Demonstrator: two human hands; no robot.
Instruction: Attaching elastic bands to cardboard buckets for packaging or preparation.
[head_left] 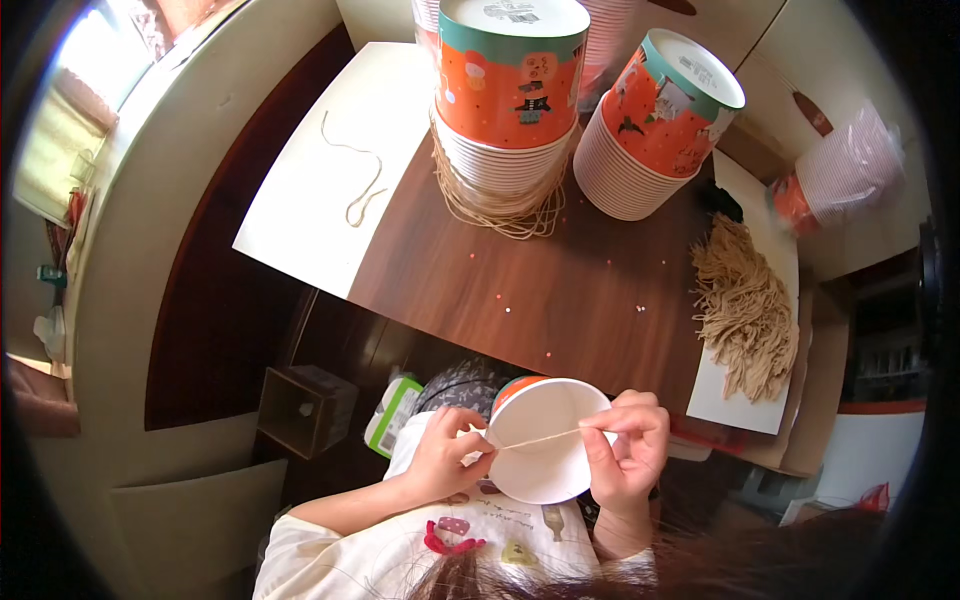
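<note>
A paper bucket [548, 478], white inside with orange and green outside, rests tilted at my lap with its mouth facing up. A thin beige string [540, 440] runs taut across that mouth. My left hand [452, 458] pinches the string at the bucket's left rim. At the right rim, my right hand [632, 445] holds the other end between thumb and forefinger. Part of the bucket's outer wall is hidden.
Upturned orange-and-green bucket stacks [512, 85] [665, 115] stand on the brown table [450, 285], string looped round one base. A loose string [375, 185] lies left, a string bundle [745, 310] right. Beyond is a plastic-wrapped stack [845, 175]. A box [305, 410] sits below left.
</note>
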